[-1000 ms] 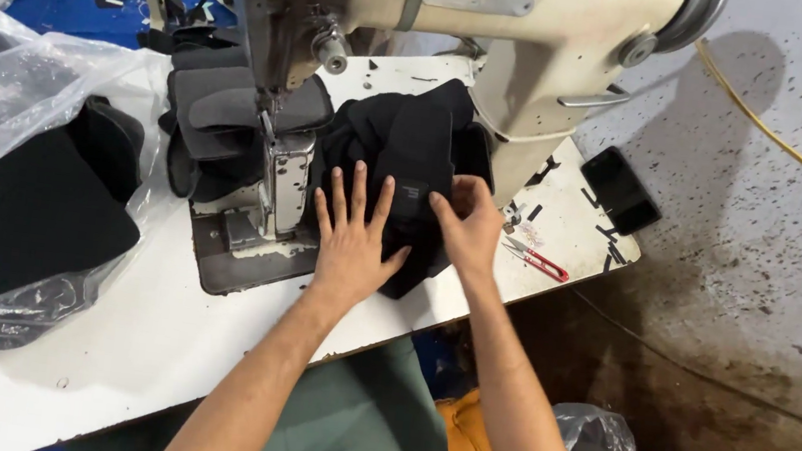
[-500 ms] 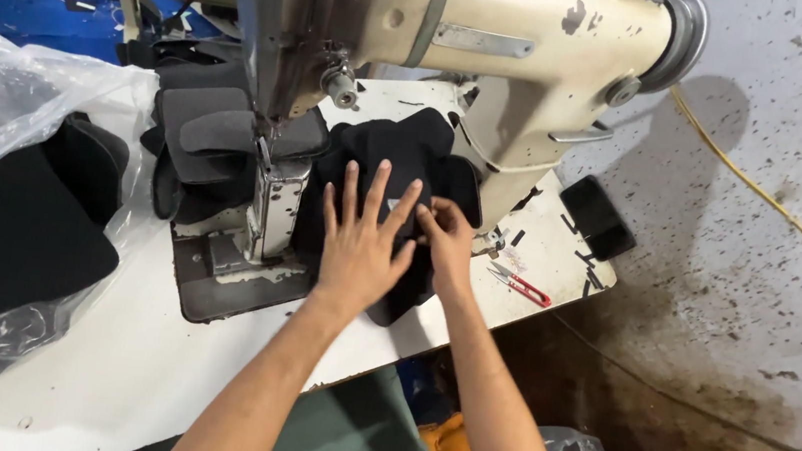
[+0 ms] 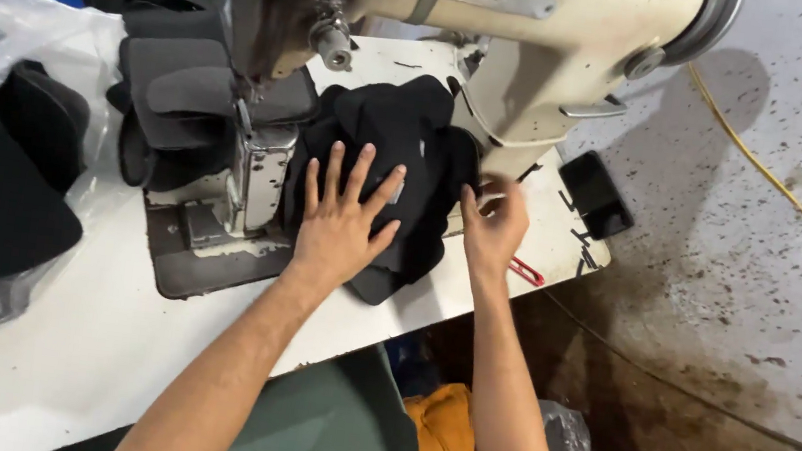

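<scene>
White-topped worktable carries a cream-coloured industrial sewing machine, with stained grey concrete floor to the machine's right; a black folded fabric piece lies on the tabletop just in front of the machine's arm, beside its metal needle post; the left hand rests flat on that fabric, its fingers spread wide and pressing down; the right hand touches the fabric's right edge, fingers bent, pinching or tucking the edge, though I cannot tell which; a small pale label shows on the fabric beside the left hand's fingers; left of the machine sits a clear plastic bag holding black pieces; grey padded pieces are stacked behind the needle post; a small black rectangular box lies at the table's right corner, and a red-handled tool lies below the right hand; a yellow cord crosses the floor.
</scene>
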